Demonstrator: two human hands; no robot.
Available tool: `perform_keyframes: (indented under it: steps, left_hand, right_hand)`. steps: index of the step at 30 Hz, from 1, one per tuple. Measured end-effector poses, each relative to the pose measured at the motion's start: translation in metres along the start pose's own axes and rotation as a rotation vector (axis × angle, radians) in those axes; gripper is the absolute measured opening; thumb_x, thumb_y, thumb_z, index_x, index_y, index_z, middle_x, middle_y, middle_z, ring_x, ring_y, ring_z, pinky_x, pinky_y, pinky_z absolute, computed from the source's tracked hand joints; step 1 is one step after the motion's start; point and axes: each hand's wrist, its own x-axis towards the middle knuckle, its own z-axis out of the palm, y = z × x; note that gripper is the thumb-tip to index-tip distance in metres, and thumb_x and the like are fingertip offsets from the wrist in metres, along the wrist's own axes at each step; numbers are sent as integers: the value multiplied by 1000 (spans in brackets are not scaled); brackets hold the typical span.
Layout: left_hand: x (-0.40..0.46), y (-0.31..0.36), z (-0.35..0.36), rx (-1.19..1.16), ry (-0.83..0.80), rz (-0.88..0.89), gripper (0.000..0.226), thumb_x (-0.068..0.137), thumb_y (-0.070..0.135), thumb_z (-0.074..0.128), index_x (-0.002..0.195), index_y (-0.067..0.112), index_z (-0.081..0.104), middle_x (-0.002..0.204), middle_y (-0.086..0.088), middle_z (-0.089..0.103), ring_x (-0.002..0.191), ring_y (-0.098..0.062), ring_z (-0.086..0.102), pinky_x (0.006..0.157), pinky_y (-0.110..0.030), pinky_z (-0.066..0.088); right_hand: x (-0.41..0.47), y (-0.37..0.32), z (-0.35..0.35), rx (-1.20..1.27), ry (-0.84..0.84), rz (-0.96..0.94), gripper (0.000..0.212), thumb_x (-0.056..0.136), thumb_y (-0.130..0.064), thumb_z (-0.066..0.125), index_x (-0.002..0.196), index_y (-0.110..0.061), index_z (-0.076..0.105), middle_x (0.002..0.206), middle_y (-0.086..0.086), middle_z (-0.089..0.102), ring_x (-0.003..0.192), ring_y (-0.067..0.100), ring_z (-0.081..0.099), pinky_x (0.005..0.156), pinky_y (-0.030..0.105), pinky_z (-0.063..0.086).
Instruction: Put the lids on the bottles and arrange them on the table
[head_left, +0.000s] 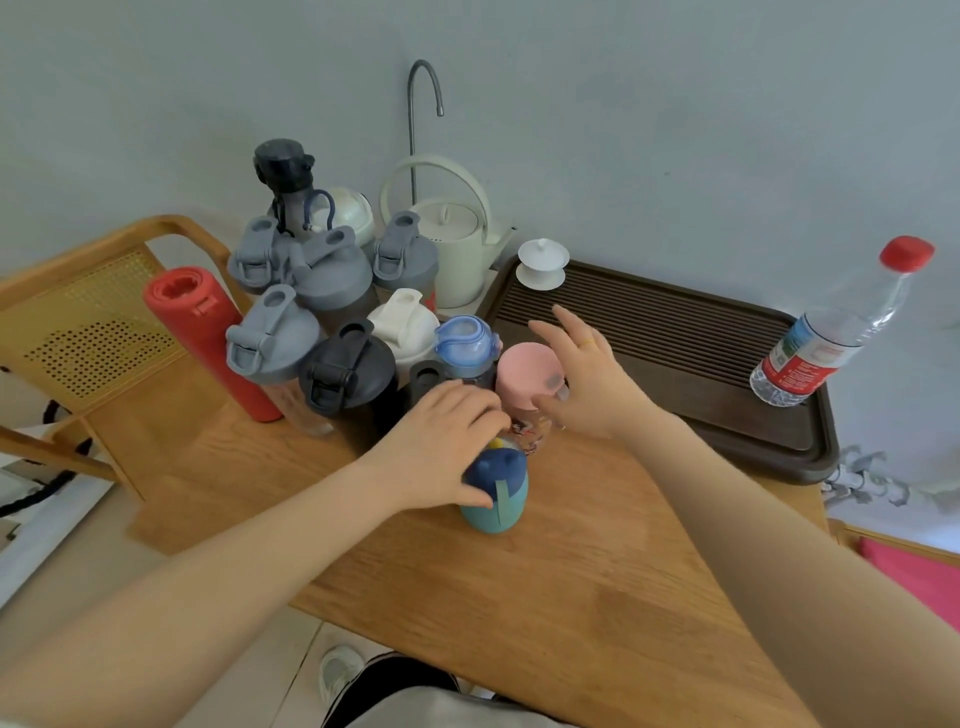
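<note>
A small teal bottle (496, 501) with a dark blue lid (493, 467) stands on the wooden table (597, 597). My left hand (444, 441) grips that lid from above. Just behind it stands a pink-lidded bottle (524, 376) with a printed body. My right hand (587, 374) hovers beside the pink lid with fingers spread, the thumb near its right side. Behind them stands a cluster of capped bottles: several grey shakers (272, 338), a black one (345, 371), a white one (402, 327), a light blue one (465, 340) and a red flask (208, 332).
A dark slatted tea tray (675, 332) fills the right of the table, holding a clear water bottle with a red cap (841, 332) and a white lidded cup (543, 262). A cream kettle (457, 249) stands at the back. A wooden chair (78, 322) is at left.
</note>
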Motion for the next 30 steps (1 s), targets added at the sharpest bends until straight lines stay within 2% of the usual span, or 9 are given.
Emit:
perform_keyframes:
  steps: [2, 5, 7, 11, 16, 20, 25, 28, 30]
  left_hand:
    - [2, 7, 6, 43, -6, 51, 76, 49, 54, 78, 110, 16, 54, 101, -3, 65, 95, -21, 62, 93, -39, 47]
    - [5, 10, 13, 74, -10, 40, 74, 45, 50, 81, 107, 18, 57, 87, -1, 68, 79, -19, 66, 83, -37, 51]
    - [6, 11, 16, 101, -6, 28, 68, 48, 46, 81, 106, 16, 60, 87, -2, 68, 79, -20, 66, 87, -39, 50]
    - [9, 14, 19, 152, 4, -10, 64, 51, 43, 80, 105, 15, 59, 90, -3, 68, 82, -20, 66, 90, -40, 49]
    - [15, 13, 24, 115, 54, -25, 65, 50, 39, 81, 105, 14, 56, 91, -3, 65, 75, -19, 63, 69, -31, 54]
    - [8, 8, 25, 186, 128, 82, 61, 61, 38, 77, 108, 12, 49, 92, -2, 64, 74, -17, 61, 60, -27, 51]
    - [-7, -18, 3, 151, 267, 160, 40, 68, 34, 70, 100, 14, 57, 90, -2, 67, 80, -19, 64, 68, -29, 54]
    - [-21, -56, -14, 82, 400, 144, 32, 74, 32, 58, 100, 13, 56, 90, -5, 67, 81, -21, 63, 74, -29, 48]
    - [-33, -82, -32, 77, 432, 89, 37, 76, 32, 49, 107, 12, 53, 98, -8, 68, 91, -22, 61, 85, -30, 41]
  right_hand:
    - [12, 2, -1, 13, -137, -29, 82, 79, -23, 65, 146, -26, 18, 158, 7, 5, 141, 38, 19, 113, 45, 23]
    - [21, -4, 2, -141, -235, -47, 81, 78, -32, 66, 144, -32, 20, 150, 4, 23, 129, 38, 33, 103, 43, 33]
    - [24, -7, 1, -168, -228, 3, 80, 75, -35, 67, 142, -31, 23, 140, 6, 32, 122, 36, 39, 95, 43, 39]
    - [19, -10, 5, -90, -158, 55, 72, 74, -40, 67, 136, -29, 31, 133, 8, 39, 117, 35, 46, 90, 42, 43]
    - [14, -7, 13, -58, -80, 74, 68, 81, -43, 59, 139, -30, 27, 137, 9, 37, 122, 36, 39, 95, 47, 42]
    - [13, -10, 12, -2, -118, 139, 68, 87, -46, 50, 145, -28, 18, 146, 11, 29, 132, 34, 26, 106, 47, 30]
    - [3, -23, 6, -44, -36, 181, 69, 89, -44, 48, 147, -21, 16, 154, 9, 20, 142, 30, 11, 114, 46, 20]
    - [-2, -42, 1, -37, 132, 172, 61, 93, -36, 46, 145, -13, 23, 152, 10, 27, 141, 28, 14, 112, 42, 21]
    - [-2, -63, -1, -32, 256, 186, 59, 94, -36, 44, 143, -10, 26, 151, 10, 31, 141, 28, 18, 112, 41, 23]
